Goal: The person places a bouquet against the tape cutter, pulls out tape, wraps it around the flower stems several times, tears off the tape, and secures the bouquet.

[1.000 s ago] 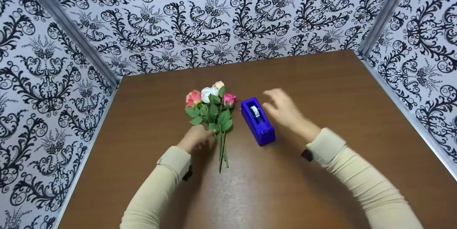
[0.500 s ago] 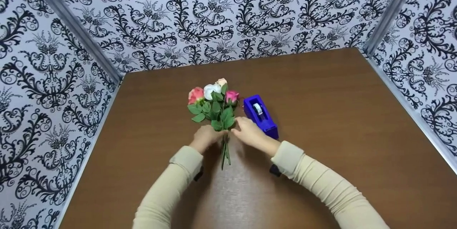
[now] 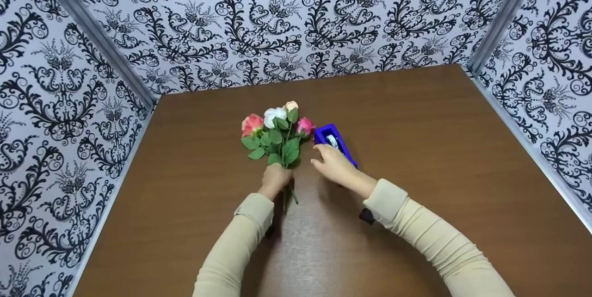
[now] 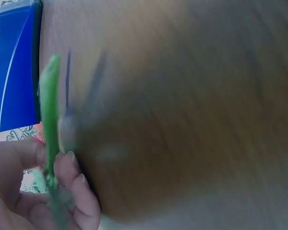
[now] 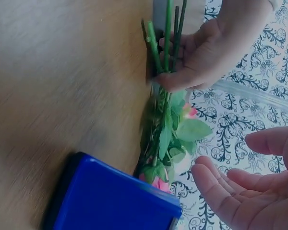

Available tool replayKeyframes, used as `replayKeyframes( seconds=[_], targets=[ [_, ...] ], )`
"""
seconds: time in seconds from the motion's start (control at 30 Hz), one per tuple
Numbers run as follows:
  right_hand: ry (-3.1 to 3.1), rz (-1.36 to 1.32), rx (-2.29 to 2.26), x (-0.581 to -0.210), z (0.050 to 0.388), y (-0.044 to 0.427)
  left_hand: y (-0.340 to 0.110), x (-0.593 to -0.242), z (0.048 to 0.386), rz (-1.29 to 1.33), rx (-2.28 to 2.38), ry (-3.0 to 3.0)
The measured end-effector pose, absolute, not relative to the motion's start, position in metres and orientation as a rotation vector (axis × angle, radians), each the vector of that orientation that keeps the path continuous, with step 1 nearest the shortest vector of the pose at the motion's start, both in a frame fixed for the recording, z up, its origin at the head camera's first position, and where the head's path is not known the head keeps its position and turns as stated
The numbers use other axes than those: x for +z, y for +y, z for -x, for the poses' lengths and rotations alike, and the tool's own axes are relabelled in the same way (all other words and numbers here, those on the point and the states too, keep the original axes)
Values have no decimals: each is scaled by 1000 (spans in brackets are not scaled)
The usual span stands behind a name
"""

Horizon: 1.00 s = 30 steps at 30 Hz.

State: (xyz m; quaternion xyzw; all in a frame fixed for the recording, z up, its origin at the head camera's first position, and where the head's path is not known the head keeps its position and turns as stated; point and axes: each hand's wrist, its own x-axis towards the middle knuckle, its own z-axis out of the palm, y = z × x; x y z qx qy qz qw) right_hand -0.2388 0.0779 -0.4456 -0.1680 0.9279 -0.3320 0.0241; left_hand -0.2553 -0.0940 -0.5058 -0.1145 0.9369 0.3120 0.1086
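Note:
A bunch of flowers (image 3: 277, 137) with coral, white, cream and pink blooms lies in the middle of the table. Its green stems (image 5: 168, 43) run through the curled fingers of my left hand (image 3: 277, 177), which grips them below the leaves. In the left wrist view one stem (image 4: 50, 115) stands between thumb and fingers. My right hand (image 3: 336, 165) hovers to the right of the bunch, fingers relaxed and holding nothing. Behind it, partly hidden, a blue tape dispenser (image 3: 327, 131) with a roll of clear tape stands close to the pink rose (image 3: 305, 126).
The brown wooden table (image 3: 416, 116) stretches out on both sides. Patterned black-and-white walls (image 3: 259, 24) enclose it at the back and sides, with grey metal strips (image 3: 499, 19) at the corners.
My right hand came left to the stems, then drew back a little toward the tape dispenser. My left hand moved from beside the stems to a grip round them. The pink rose shifted right.

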Motion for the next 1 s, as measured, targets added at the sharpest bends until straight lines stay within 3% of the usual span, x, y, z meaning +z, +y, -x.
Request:
replayKeyframes(
  seconds=[0.4, 0.67, 1.0],
  targets=[
    [2920, 559, -1110, -442, 245, 102, -108, -507, 249, 348, 1654, 2279],
    [2974, 522, -1228, -434, 253, 137, -111, -494, 257, 245, 1330, 2828],
    [3182, 389, -1402, -401, 261, 198, -94, -455, 253, -261, 1217, 3133]
  ],
)
